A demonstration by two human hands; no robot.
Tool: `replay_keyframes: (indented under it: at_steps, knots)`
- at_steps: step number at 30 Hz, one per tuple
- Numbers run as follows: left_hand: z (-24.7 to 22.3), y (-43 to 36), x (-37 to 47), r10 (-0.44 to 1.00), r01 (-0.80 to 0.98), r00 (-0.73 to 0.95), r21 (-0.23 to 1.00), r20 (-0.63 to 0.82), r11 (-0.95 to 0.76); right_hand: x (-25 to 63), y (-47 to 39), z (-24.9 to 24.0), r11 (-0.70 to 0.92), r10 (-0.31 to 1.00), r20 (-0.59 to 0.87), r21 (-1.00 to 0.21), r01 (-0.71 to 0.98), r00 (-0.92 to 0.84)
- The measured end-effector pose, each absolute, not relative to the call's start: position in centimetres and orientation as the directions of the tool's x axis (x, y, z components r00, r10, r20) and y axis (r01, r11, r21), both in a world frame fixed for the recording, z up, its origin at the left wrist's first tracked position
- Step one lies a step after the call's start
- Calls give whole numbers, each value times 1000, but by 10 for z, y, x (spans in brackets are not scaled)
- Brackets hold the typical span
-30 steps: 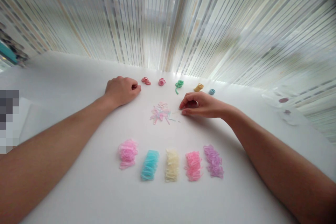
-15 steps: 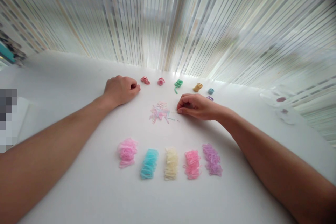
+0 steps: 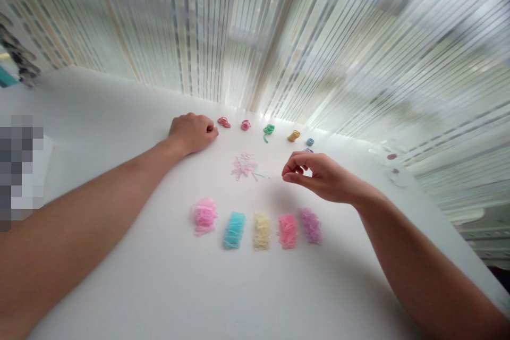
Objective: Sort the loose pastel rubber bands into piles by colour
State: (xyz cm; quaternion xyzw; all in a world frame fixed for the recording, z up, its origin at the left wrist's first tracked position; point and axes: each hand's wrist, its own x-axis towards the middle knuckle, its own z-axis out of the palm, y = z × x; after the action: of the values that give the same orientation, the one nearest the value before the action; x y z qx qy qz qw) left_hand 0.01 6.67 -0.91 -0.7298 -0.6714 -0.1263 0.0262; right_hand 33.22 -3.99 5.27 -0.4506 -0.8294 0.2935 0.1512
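Note:
My left hand [image 3: 194, 133] rests on the white table [image 3: 167, 287] in a loose fist, with nothing visible in it. Thumb and fingertips of my right hand [image 3: 314, 172] are pinched together at a thin pale band [image 3: 278, 177], faint against the tabletop. Left of that pinch lies a small loose heap of pastel rubber bands [image 3: 244, 167]. Nearer to me is a row of bunched bands: light pink [image 3: 205, 217], turquoise [image 3: 235, 230], cream [image 3: 262, 231], bright pink [image 3: 287, 231] and purple [image 3: 311, 226].
Along the far side sit small coils: red [image 3: 223, 122], pink [image 3: 245, 125], green [image 3: 268, 130], mustard [image 3: 294, 136] and blue [image 3: 309, 142]. A purple coil is partly hidden behind my right hand. A striped string curtain [image 3: 239, 37] hangs beyond the table.
My right hand has drawn away from the heap, rightward and a little toward me, fingers still pinched. The left hand keeps its closed pose. The whole view has shifted slightly.

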Motion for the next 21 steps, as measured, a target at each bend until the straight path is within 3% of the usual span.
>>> replay_keyframes:
  at_steps: [6, 11, 21]
  knots:
    - [-9, 67, 2, 978, 982, 58, 163, 201, -91, 328, -95, 59, 371, 886, 16, -626, 686, -464]
    - [-8, 66, 2, 979, 982, 57, 165, 195, -90, 311, -121, 53, 412, 867, 35, -614, 674, -498]
    - [-6, 66, 2, 985, 977, 45, 199, 164, -78, 302, -140, 39, 641, 736, 85, -406, 652, -671]
